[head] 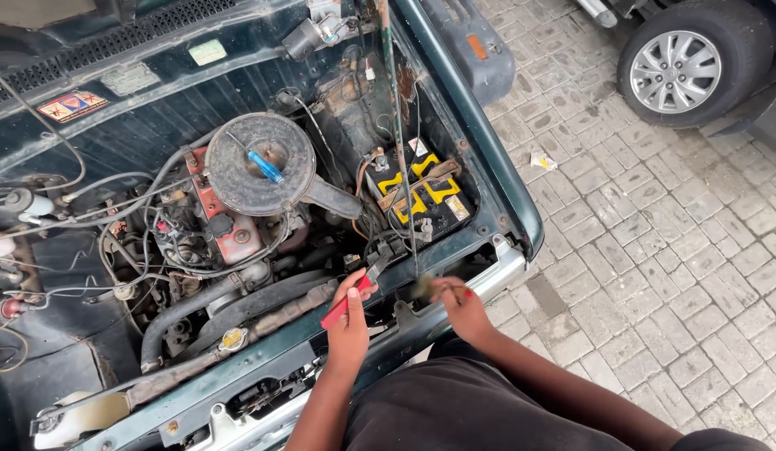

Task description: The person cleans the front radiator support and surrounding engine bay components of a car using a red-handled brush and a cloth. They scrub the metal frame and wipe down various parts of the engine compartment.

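Observation:
I look down into the open engine bay of a dark green car. My left hand (348, 319) grips red-handled pliers (344, 303), their jaws pointing up toward the wiring by the front panel (455, 296). My right hand (460, 302) rests on that front panel and pinches something small and blurred near the base of the thin hood prop rod (398, 134). Just beyond both hands sits a black battery (421, 190) with yellow markings. A round black air cleaner (258, 163) has a blue-handled screwdriver (265, 167) lying on top.
Hoses and wires crowd the engine around a red valve cover (229, 225). A radiator cap (233, 338) sits near the front. To the right is grey paved ground (655, 250) with a scrap of litter (542, 160), and another car's wheel (676, 71) at top right.

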